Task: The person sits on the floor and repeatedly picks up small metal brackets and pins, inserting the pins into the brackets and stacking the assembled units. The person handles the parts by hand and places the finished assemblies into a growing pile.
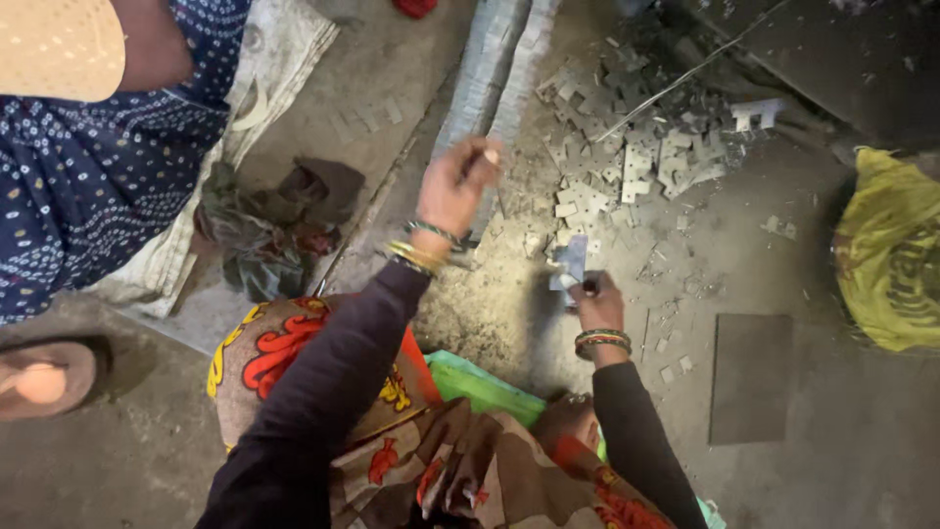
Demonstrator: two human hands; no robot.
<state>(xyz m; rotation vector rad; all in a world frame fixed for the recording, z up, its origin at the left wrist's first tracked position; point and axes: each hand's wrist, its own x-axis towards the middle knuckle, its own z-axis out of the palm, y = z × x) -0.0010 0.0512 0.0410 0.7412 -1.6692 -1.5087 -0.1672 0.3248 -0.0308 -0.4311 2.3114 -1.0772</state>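
Right hand [599, 306] gripping metal plate [571, 263], left hand [458, 184] closed, scrap pile [636, 147] beyond.

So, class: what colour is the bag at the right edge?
Yellow bag, seen in the head view.

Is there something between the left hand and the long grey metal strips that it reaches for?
Nothing visible stands between them. The left hand is raised directly over the long grey metal strips and seems to touch them already. The right hand holds a small metal piece off to the side.
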